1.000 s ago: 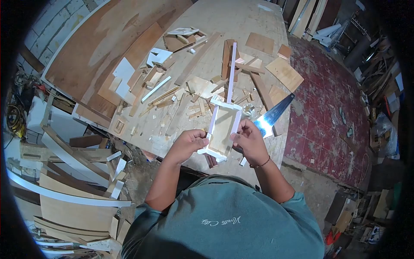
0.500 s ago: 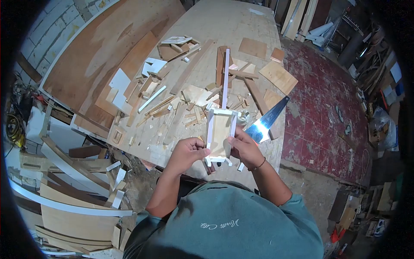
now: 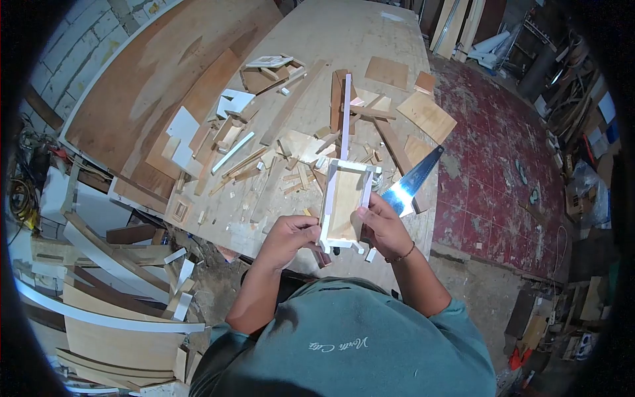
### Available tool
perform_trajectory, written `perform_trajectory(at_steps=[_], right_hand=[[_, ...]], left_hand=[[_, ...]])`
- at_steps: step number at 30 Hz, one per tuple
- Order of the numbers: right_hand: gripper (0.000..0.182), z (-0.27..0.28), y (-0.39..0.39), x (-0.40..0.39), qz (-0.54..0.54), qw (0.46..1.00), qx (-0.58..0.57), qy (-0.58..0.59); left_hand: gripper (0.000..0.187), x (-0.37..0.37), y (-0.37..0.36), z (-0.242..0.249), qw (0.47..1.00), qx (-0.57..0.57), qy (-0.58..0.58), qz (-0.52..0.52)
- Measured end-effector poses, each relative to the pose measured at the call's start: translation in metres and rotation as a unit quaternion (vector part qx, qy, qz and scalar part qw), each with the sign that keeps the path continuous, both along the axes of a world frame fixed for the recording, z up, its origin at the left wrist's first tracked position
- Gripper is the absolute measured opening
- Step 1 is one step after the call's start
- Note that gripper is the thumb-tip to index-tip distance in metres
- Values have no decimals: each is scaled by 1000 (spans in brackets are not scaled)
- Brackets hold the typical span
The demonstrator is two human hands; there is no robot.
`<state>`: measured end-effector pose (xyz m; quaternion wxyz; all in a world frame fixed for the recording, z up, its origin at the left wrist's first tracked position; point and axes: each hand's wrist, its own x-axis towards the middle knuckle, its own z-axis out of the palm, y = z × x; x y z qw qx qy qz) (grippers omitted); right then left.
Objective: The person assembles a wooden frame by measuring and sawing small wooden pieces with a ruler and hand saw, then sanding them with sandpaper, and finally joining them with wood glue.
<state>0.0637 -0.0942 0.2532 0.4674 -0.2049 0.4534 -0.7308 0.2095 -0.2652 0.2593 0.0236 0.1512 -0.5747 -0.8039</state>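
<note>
Between my two hands is a small wooden frame [image 3: 346, 198] with pale edge strips and a light plywood panel inside. My left hand [image 3: 289, 239] grips its lower left side, thumb against the edge. On the right side, my right hand [image 3: 385, 228] has its thumb on the frame's edge and its fingers behind, partly hidden. A handsaw [image 3: 415, 183] with a shiny blade lies just beyond my right hand; its handle is hidden. Past the frame's top end lies a long pale strip of wood [image 3: 346, 119].
Wood offcuts [image 3: 301, 175] and thin sticks are scattered over the workbench [image 3: 317, 40]. Plywood pieces [image 3: 427, 119] lie at the bench's right edge. A large board [image 3: 159, 86] leans along the left. Curved wood parts [image 3: 112, 255] are stacked at lower left, and red floor [image 3: 489, 165] is at right.
The frame has shifted slightly to the right and turned a little, its top end now further right and higher. My right hand has moved right with it; both hands keep their hold.
</note>
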Motion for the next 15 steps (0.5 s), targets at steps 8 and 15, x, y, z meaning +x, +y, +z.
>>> perform_trajectory(at_steps=[8,15], right_hand=[[26,-8,-10,6,-37,985,9,166],[24,-7,-5,7,-41,988,7,149]], left_hand=[[20,-14,3,1,990,-126,-9,55],[22,-15,-2,1,988,-148,-44,9]])
